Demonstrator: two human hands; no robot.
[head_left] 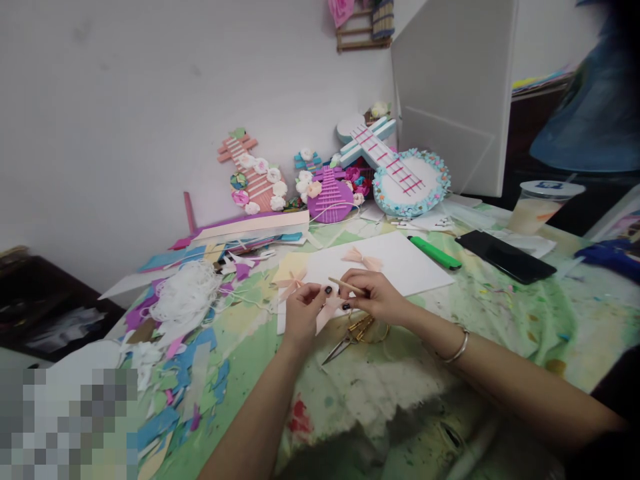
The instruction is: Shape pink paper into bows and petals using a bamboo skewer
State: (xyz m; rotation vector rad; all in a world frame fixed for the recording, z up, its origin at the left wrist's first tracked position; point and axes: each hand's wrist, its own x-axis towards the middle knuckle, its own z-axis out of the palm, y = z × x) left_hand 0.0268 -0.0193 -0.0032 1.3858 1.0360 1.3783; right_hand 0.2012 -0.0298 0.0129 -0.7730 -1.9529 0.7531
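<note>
My left hand (303,312) pinches a small pale pink strip of paper (327,311), which hangs below the fingertips. Close beside it, my right hand (376,297) grips a thin wooden stick (345,286) and its fingertips also meet the pink paper. Both hands are above the near edge of a white sheet (410,273). On that sheet rests a peach paper piece (363,259) gathered in the middle, and a similar peach bow (291,283) lies just left of my left hand. Gold-handled scissors (350,341) lie under my right hand, blades pointing left.
A green utility knife (434,253), a black phone (505,255) and a drink cup (537,207) are at the right. White string (185,293) and paper scraps (185,380) cover the left. Decorated paper instruments (330,200) lean on the wall behind.
</note>
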